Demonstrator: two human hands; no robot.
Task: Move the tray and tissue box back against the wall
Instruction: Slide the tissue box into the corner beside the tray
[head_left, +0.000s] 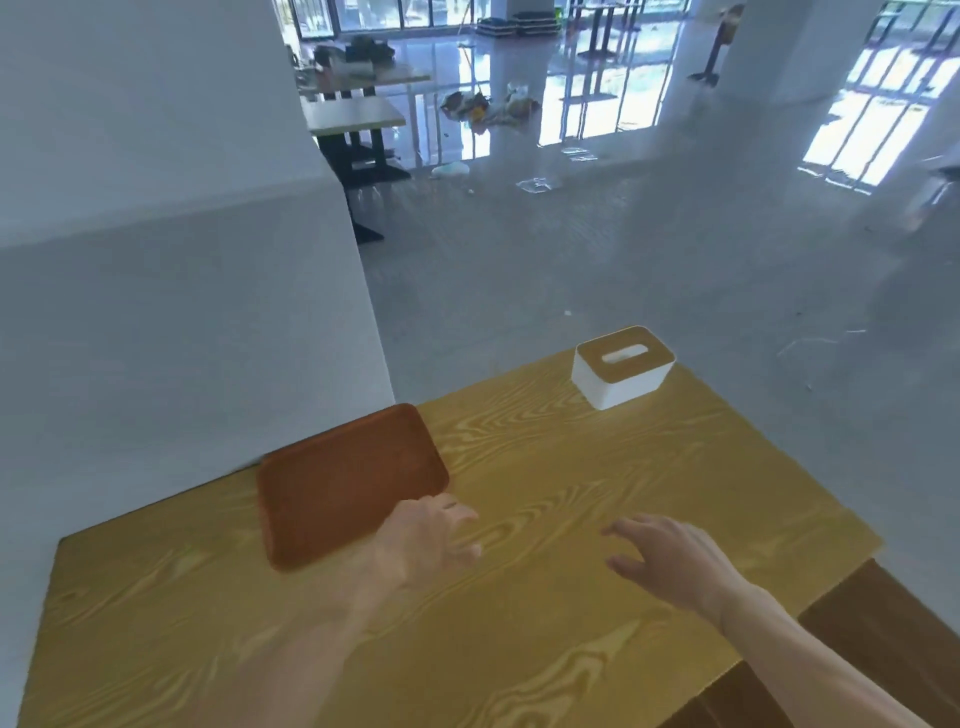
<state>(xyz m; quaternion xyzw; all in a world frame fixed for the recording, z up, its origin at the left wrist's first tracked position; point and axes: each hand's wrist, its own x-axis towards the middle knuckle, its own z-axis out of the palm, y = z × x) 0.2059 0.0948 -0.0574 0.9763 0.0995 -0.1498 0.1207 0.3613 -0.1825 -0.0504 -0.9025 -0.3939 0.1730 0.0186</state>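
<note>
Head view looks down at your two bare hands over a yellow wood-grain surface (545, 623). Your left hand (426, 540) hovers just at the near right corner of the brown tray (343, 488), fingers spread and loosely curled; the grip is open and has hold of nothing, though the picture is blurred there and you cannot tell whether a fingertip touches the tray's rim. Your right hand (670, 561) hangs palm-down above bare wood, fingers splayed, its grip likewise open and empty.

You see the tray lying flat at the left side of the surface, its far long edge close along the white wall (182, 338), its far left corner right at the wall's foot. It sits a little askew to the surface's grain.

You find the tissue box (621, 366), white with a tan lid and a slot on top, standing upright near the far edge of the surface, well apart from the tray, from the wall and from both of your hands. Beyond it lies grey floor (623, 260).
</note>
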